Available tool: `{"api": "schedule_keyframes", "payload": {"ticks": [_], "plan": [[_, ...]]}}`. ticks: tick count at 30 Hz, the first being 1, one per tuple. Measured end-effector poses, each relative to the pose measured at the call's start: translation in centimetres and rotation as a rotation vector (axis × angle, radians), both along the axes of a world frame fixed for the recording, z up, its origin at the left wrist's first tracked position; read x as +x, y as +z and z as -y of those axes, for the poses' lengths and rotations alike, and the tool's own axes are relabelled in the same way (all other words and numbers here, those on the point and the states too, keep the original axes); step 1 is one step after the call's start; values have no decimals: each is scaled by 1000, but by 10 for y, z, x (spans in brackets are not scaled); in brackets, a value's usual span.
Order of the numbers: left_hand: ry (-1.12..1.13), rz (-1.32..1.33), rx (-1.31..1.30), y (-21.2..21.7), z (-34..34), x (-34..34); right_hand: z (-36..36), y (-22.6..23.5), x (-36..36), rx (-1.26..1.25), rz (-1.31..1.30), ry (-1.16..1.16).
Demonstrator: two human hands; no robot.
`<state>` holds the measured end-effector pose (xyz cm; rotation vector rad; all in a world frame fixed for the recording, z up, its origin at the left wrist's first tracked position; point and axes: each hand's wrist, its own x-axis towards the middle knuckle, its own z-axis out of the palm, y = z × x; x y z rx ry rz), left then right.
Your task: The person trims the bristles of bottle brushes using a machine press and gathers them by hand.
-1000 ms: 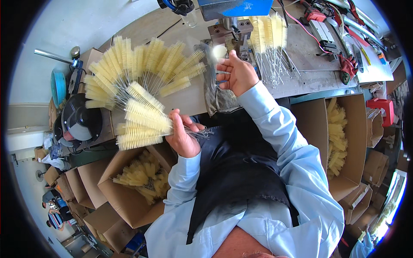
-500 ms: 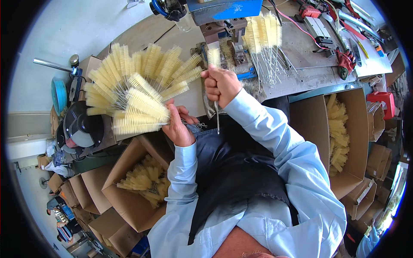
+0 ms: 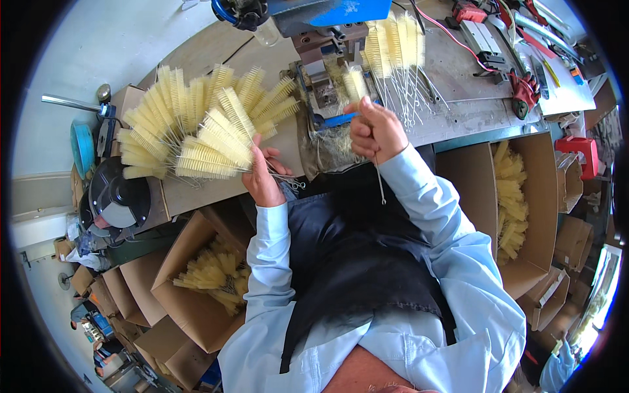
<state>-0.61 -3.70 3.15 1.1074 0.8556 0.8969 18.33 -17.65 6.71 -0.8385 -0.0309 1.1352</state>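
Note:
My right hand (image 3: 379,129) is closed round the wire stem of a single bottle brush (image 3: 354,82). Its cream bristles stick up above my fist, and its looped end hangs below. My left hand (image 3: 265,175) grips a bunch of the same brushes (image 3: 221,141) by their stems, bristles fanned to the left and looped ends poking out right. Behind that bunch, a larger heap of brushes (image 3: 171,105) lies on the bench (image 3: 196,196). Just beyond my right hand stands a blue bench press (image 3: 327,42), apart from the brush. A row of brushes (image 3: 396,46) lies right of the press.
Cardboard boxes of brushes stand below the bench, one at left (image 3: 190,295) and one at right (image 3: 540,223). A black grinder (image 3: 121,190) sits at the bench's left end. Tools and red-handled pliers (image 3: 524,95) lie at the far right.
My right hand has moved right with its brush, away from the press's jaws, and the brush now leans left at the top. My left hand still holds its bunch.

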Motion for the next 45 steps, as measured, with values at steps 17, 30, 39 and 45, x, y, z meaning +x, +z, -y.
{"api": "schedule_keyframes", "payload": {"ticks": [17, 30, 39, 45], "plan": [[73, 15, -47, -3, 1, 4, -4, -2, 33, 44, -115, 68], [113, 95, -69, 8, 11, 0, 4, 3, 116, -478, 1203, -623], [-65, 35, -175, 19, 51, -4, -42, -10, -49, -106, 752, -11], [-104, 96, -240, 20, 87, -8, -50, -16, -56, -105, 536, -98]]}}
